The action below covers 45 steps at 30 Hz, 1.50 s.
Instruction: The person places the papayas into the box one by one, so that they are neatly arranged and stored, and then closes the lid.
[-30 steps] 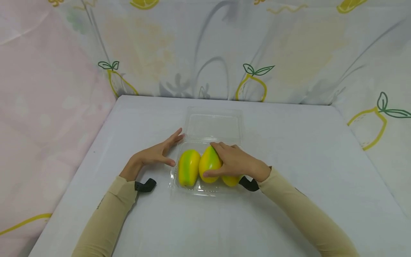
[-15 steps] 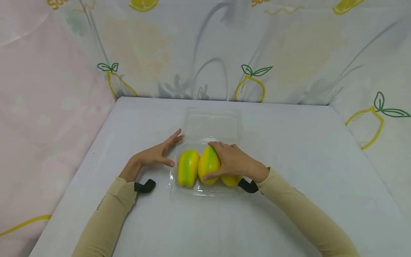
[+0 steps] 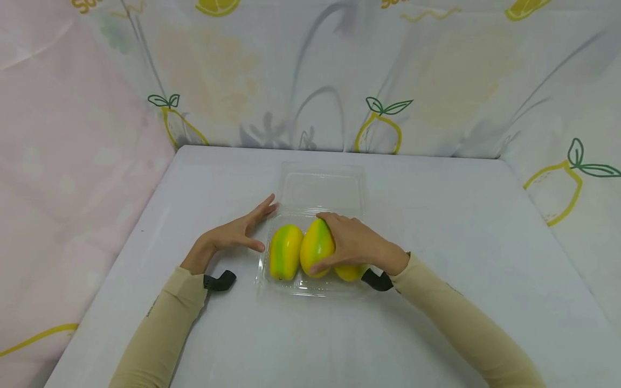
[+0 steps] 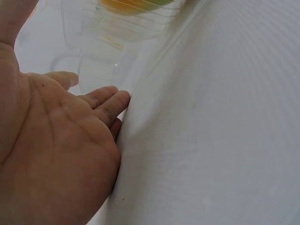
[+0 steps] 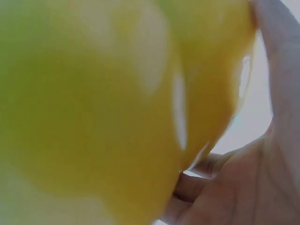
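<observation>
A clear plastic clamshell box (image 3: 315, 291) lies opened on the table, its lid (image 3: 322, 188) folded back away from me. Three glossy yellow papayas with green streaks sit side by side in the base. My right hand (image 3: 356, 240) grips the middle papaya (image 3: 315, 248), thumb on the near side and fingers over the far end. Under that palm the right papaya (image 3: 348, 273) is mostly hidden. The left papaya (image 3: 285, 253) leans close against the middle one. My left hand (image 3: 233, 231) rests on its edge at the box's left side, fingers spread and straight, holding nothing.
The white table (image 3: 461, 231) reaches to a hanging cloth printed with lemons (image 3: 378, 129) at the back and right. A pink cloth (image 3: 73, 161) hangs on the left. A black strap mount (image 3: 220, 281) sits at each wrist.
My right thumb has slid slightly lower on the middle papaya. The left papaya has shifted a little, and my left hand has stayed in place.
</observation>
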{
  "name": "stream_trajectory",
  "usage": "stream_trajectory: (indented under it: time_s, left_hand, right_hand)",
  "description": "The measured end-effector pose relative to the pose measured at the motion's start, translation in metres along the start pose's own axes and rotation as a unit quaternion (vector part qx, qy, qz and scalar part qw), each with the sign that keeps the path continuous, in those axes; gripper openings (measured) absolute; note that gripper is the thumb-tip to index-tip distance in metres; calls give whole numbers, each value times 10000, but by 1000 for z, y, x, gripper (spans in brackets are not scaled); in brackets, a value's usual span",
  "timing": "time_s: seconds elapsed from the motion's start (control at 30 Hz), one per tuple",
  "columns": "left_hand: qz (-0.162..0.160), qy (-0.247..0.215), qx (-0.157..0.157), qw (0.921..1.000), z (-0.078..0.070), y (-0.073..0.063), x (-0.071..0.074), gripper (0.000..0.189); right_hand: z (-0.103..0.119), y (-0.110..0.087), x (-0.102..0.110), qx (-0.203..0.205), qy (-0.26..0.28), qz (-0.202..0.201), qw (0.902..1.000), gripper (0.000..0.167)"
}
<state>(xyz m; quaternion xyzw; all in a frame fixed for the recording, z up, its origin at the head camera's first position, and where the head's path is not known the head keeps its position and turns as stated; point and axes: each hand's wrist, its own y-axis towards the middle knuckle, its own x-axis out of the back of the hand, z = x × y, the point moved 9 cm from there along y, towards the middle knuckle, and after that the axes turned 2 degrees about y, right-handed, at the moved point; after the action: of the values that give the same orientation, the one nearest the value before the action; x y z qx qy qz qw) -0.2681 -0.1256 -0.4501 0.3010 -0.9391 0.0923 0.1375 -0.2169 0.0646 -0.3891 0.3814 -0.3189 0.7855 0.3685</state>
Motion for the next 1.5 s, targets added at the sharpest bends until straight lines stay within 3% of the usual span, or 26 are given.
stream_trajectory:
  time_s: [0.33,1.0,1.5]
  left_hand:
    - [-23,28,78,10000,-2,-1,1,121]
    - [-2,102,99,9999,-1,1,0,122]
    - [-4,30,49,10000,2,0,0,121]
  right_hand:
    - [15,-4,-3,475,-290,-179,9983,116]
    - [16,-8,-9,338,-1100,-162,9932,115]
    - [18,-11,-3,432,-1089,-116,9930,139]
